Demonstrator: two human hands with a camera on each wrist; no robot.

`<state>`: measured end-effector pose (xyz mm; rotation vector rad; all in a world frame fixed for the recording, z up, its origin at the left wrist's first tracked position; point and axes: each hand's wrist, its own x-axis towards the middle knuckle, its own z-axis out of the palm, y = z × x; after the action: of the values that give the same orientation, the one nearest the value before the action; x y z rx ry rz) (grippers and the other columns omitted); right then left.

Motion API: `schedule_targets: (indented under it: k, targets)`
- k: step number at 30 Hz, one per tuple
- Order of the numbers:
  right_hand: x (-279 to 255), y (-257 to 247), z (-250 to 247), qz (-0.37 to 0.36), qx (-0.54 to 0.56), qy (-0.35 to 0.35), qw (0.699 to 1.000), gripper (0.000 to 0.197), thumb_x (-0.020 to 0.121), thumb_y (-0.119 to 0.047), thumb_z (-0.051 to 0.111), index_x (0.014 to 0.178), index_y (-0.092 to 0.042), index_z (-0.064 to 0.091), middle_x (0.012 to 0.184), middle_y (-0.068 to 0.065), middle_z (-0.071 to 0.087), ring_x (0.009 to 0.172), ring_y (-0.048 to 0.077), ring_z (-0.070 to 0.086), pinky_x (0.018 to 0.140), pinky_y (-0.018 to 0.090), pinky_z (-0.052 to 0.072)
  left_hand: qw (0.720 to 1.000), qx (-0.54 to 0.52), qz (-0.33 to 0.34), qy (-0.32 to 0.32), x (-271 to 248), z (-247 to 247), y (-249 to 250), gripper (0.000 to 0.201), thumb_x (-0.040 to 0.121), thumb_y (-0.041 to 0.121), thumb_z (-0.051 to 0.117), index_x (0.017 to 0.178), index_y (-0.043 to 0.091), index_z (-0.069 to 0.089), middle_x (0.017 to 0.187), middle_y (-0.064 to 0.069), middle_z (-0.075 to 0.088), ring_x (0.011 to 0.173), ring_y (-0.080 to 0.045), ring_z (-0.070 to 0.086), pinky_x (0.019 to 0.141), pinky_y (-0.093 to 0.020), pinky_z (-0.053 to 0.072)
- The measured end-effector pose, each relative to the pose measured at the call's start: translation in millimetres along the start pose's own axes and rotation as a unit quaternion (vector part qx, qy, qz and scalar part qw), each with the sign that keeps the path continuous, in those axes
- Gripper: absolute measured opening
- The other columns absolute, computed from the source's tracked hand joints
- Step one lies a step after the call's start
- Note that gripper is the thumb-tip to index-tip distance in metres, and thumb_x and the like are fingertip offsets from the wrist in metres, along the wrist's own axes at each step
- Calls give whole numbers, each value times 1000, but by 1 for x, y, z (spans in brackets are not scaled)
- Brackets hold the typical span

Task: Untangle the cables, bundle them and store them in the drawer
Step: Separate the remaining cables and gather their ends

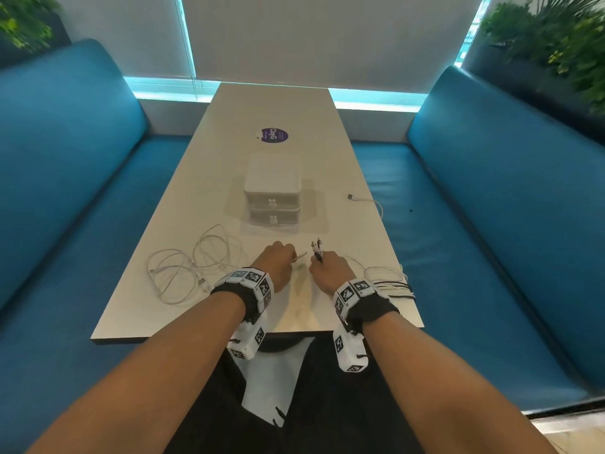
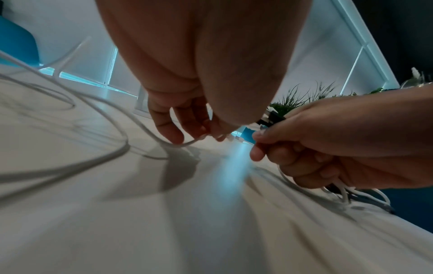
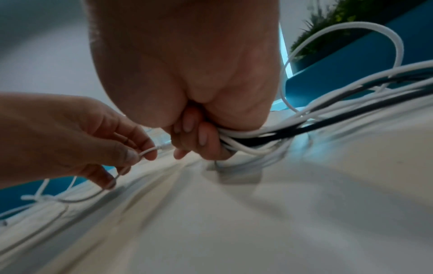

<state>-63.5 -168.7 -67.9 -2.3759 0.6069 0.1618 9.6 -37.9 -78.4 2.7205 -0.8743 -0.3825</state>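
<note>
My left hand pinches the end of a thin white cable just above the table; the rest of that cable lies in loose loops to the left. My right hand grips a bundle of white and black cables, with their plugs sticking out past the fist and the loops trailing off to the right. The two hands are close together. A small white two-drawer unit stands beyond them, both drawers closed.
A white cable with a plug lies alone at the table's right edge. A purple sticker sits further up the white table. Blue benches run along both sides, with plants behind.
</note>
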Motion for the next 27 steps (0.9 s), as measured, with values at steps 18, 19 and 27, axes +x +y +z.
schedule_targets:
  k: [18,19,27]
  targets:
    - [-7,-12,-19,-72,98,57,991,17,93,-24,56,93,-11,67,75,-6,64,84,21,60,73,27,38,957,-278,13,83,-9,-4,13,56,94,18,61,145,21,39,90,9,75,92,-13,68,90,-34,51]
    - [-6,-13,-18,-71,91,55,992,17,93,-23,56,95,-10,67,77,-4,65,86,24,61,73,28,38,953,-291,5,79,-10,-3,11,65,93,18,63,149,20,31,91,9,75,93,-12,68,90,-34,51]
    - [-1,-10,-16,-77,28,72,994,29,98,-31,51,101,-7,67,98,16,69,97,35,62,75,32,42,995,-90,37,24,-13,-7,9,20,97,14,47,97,23,65,97,3,70,96,-22,64,92,-41,45]
